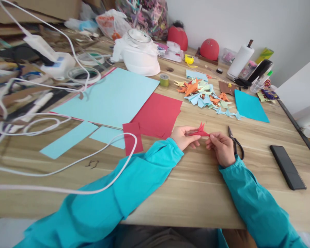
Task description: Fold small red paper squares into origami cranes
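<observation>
A small folded red paper crane is held just above the table between my two hands. My left hand pinches its left side between thumb and fingers. On its other end, the thumb and forefinger of my right hand close on a narrow red tip. Two pointed parts of the crane stick up. Close to my right hand lie black-handled scissors. Red paper sheets and a cut red strip rest left of my hands. Beyond them is a pile of folded paper cranes in orange, blue, green and yellow.
Light blue sheets lie at left, with cut blue strips nearer. A white cable loops over my left sleeve area. A phone lies at right, bright blue paper behind it. A white-wrapped jar stands at the back.
</observation>
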`<state>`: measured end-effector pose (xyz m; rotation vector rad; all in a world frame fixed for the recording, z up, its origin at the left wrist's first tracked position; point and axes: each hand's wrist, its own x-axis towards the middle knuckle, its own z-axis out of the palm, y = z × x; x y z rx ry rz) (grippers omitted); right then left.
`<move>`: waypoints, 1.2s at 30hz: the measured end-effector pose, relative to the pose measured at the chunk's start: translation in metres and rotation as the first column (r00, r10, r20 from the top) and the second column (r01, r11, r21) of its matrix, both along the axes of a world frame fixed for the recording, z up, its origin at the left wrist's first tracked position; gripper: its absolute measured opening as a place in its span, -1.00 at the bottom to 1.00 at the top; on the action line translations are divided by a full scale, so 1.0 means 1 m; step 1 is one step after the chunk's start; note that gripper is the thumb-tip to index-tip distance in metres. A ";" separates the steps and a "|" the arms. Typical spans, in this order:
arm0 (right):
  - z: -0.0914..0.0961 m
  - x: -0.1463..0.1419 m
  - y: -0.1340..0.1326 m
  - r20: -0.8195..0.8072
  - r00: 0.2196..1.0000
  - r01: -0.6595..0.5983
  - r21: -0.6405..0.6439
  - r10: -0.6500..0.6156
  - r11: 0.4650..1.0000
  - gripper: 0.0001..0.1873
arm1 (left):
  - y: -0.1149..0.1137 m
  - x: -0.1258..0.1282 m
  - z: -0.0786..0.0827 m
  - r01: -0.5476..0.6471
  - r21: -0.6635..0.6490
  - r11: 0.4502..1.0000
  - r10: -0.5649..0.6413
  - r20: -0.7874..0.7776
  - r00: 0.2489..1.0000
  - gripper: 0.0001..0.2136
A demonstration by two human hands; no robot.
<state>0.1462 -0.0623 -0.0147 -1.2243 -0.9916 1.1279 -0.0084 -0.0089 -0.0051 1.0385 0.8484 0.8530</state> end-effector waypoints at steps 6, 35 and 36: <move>-0.001 0.001 0.000 0.007 1.000 -0.025 -0.004 0.025 1.000 -0.80 | 0.001 0.000 0.001 -0.045 -0.035 0.998 0.046 0.018 0.999 -0.72; 0.005 -0.002 -0.002 0.135 0.975 -0.185 0.061 0.176 0.981 -0.85 | -0.004 0.003 -0.003 0.100 0.062 0.993 -0.094 -0.091 0.991 -0.81; 0.005 -0.002 -0.002 0.131 0.976 -0.185 0.061 0.176 0.981 -0.85 | -0.005 0.003 -0.003 0.099 0.063 0.993 -0.093 -0.092 0.991 -0.82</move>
